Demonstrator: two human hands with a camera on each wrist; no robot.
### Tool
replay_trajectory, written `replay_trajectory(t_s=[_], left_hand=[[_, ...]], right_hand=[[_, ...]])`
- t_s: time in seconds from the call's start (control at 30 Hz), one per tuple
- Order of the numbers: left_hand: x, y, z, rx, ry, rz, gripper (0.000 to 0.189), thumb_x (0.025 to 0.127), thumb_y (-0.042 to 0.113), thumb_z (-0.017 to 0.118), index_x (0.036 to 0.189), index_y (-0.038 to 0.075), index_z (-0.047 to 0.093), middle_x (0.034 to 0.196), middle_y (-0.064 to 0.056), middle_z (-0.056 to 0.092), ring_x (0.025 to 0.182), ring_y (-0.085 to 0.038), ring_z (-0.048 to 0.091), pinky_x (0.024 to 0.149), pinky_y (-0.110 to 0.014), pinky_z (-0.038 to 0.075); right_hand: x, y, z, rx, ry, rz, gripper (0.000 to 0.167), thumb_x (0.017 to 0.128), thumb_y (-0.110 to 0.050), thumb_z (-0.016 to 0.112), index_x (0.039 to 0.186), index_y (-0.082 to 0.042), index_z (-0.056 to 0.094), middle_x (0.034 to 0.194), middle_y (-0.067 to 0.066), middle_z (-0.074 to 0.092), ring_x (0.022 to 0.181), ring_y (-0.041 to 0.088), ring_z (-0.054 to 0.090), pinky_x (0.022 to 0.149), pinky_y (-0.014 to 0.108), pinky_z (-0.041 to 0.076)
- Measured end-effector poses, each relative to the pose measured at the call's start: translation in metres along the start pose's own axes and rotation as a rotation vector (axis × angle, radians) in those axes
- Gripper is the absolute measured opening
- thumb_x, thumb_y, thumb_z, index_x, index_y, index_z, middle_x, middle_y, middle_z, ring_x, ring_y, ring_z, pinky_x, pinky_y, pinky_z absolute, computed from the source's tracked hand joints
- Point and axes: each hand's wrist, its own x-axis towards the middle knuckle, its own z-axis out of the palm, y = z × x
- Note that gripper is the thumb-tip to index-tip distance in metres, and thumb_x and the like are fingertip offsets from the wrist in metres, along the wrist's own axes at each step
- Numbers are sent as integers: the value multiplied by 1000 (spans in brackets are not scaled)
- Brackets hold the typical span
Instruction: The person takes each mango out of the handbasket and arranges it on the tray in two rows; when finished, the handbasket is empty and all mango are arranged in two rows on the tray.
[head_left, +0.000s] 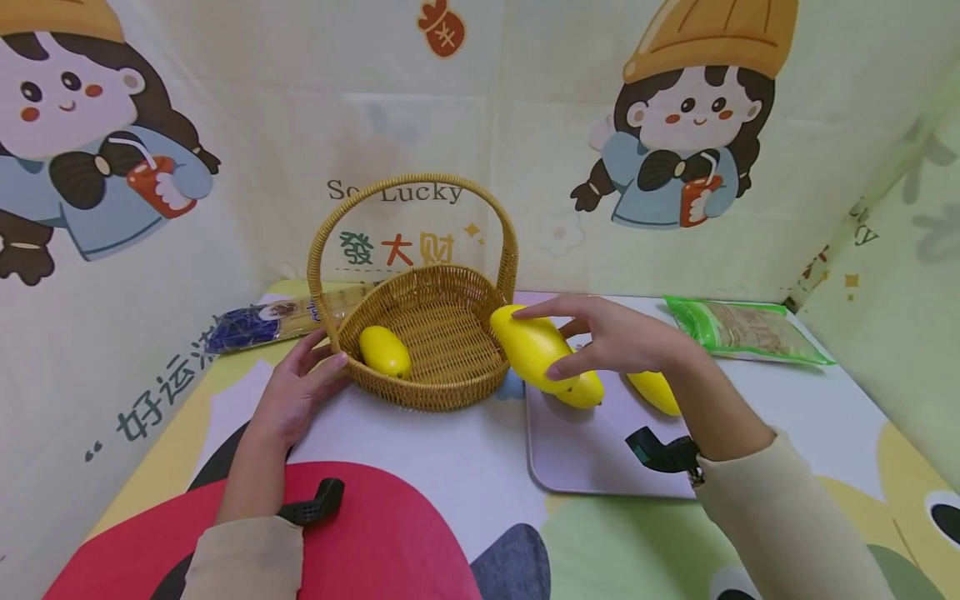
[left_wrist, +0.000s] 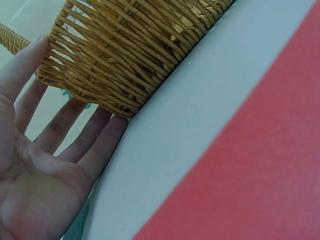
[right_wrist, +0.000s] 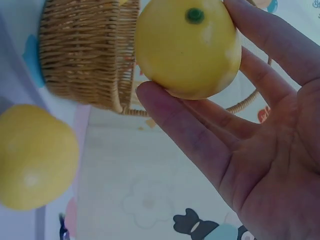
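Observation:
A wicker basket point(head_left: 442, 396) with a tall arched handle stands on the table, and one yellow mango point(head_left: 385, 352) lies inside at its left. My left hand point(head_left: 296, 392) touches the basket's left outer side, its fingers nearly straight along the weave in the left wrist view. In my right hand point(head_left: 611, 337) is another mango point(head_left: 532, 346), pinched between thumb and fingers by the basket's right rim. The right wrist view shows its green stem spot point(right_wrist: 194, 15). Below it, a third mango point(head_left: 585, 390) sits on the pale tray point(head_left: 585, 467), partly hidden by the held one.
Another mango point(head_left: 654, 392) lies on the tray, partly behind my right wrist. A blue-and-clear pack of noodles point(head_left: 262, 325) lies behind the basket's left side. At the back right is a green-edged packet point(head_left: 750, 329). A printed cloth wall point(head_left: 555, 150) rises behind the table.

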Motion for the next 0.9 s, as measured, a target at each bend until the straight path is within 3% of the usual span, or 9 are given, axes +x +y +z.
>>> replay_trajectory(t_s=[0.23, 0.57, 0.7, 0.9], left_hand=[[0, 1, 1, -3, -5, -3, 83, 99, 35, 71, 166, 32, 23, 168, -15, 26, 137, -18, 48, 106, -30, 51], [-3, 3, 1, 5, 4, -10, 83, 98, 36, 71, 166, 31, 23, 168, -15, 25, 139, -19, 45, 107, -28, 50], [-3, 3, 1, 6, 9, -7, 82, 99, 35, 70, 166, 31, 24, 167, -14, 27, 136, -16, 47, 107, -28, 50], [-2, 2, 0, -29, -7, 7, 81, 101, 31, 69, 166, 29, 22, 167, -14, 25, 130, -10, 51, 108, -27, 51]], right_hand=[[-22, 7, 5, 8, -2, 79, 66, 88, -33, 83, 148, -33, 56, 156, 5, 48, 128, 36, 61, 98, 47, 60], [-46, 19, 21, 42, -33, 49, 63, 89, -29, 82, 147, -26, 58, 153, 11, 50, 119, 35, 63, 91, 35, 61], [-53, 25, 30, 22, -16, 30, 63, 87, -29, 84, 146, -26, 60, 150, 11, 53, 127, 40, 58, 93, 37, 61], [-58, 30, 46, -3, -29, 31, 64, 86, -28, 85, 145, -29, 61, 143, 4, 59, 119, 26, 57, 93, 31, 60]])
